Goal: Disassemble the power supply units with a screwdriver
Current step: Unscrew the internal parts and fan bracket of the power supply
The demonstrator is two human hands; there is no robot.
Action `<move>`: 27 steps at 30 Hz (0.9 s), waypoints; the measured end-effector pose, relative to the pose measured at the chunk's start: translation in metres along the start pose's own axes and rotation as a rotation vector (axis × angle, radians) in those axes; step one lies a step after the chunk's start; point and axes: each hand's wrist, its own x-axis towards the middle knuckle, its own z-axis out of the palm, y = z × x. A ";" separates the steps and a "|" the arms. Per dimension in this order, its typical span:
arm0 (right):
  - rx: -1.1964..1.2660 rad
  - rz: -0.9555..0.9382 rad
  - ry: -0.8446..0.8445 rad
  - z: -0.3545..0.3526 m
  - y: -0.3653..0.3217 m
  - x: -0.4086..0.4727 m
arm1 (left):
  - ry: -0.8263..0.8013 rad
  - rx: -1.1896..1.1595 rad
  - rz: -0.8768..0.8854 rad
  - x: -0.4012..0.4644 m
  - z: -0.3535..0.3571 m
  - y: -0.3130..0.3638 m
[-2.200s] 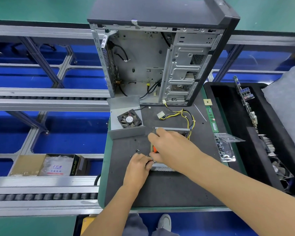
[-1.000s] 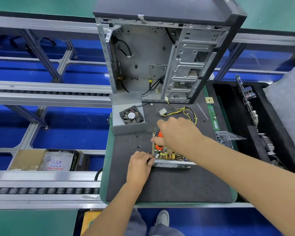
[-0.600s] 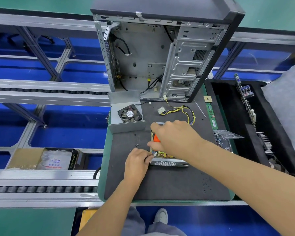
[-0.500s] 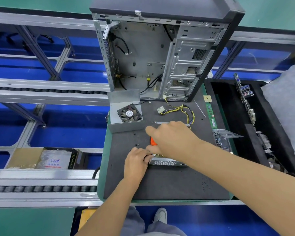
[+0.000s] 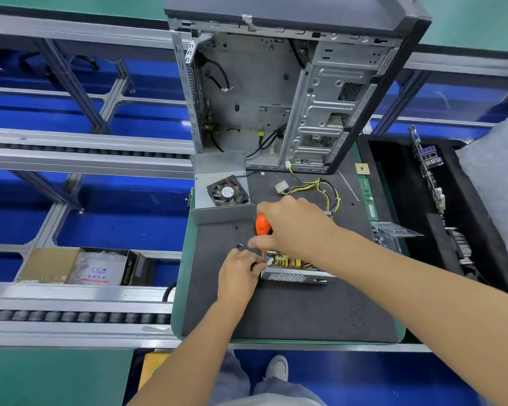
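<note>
Power supply (image 5: 295, 269) sits open near the middle of your dark mat (image 5: 291, 312), in front of the emptied computer case (image 5: 276, 92), its circuit board exposed and mostly hidden under your right hand (image 5: 294, 227). That hand is wrapped round the orange screwdriver (image 5: 262, 225), while your left hand (image 5: 238, 273) pinches the box's near-left corner. Should the tip slip, it could gouge the board or jab those fingers (image 5: 254, 263) just beside it.

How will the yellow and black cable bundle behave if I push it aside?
The cable bundle lies in loose loops, so it is probably floppy and light. Its far end seems to run behind the right hand, so it may drag rather than slide freely.
</note>
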 end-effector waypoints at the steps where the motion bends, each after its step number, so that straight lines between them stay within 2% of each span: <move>1: 0.005 0.010 0.010 0.001 0.001 0.000 | 0.001 0.001 0.003 0.000 0.000 0.000; 10: -0.045 -0.084 -0.093 -0.001 -0.008 -0.001 | 0.019 -0.024 -0.035 0.003 0.001 -0.001; 16: 0.037 0.056 -0.085 -0.016 0.007 -0.003 | 0.001 -0.093 0.021 0.000 -0.001 -0.006; 23: -0.031 0.174 -0.021 -0.004 0.003 -0.001 | 0.023 -0.104 0.035 -0.003 0.001 -0.012; 27: -0.112 0.180 -0.012 -0.005 0.003 0.001 | 0.019 -0.087 0.043 -0.003 0.001 -0.011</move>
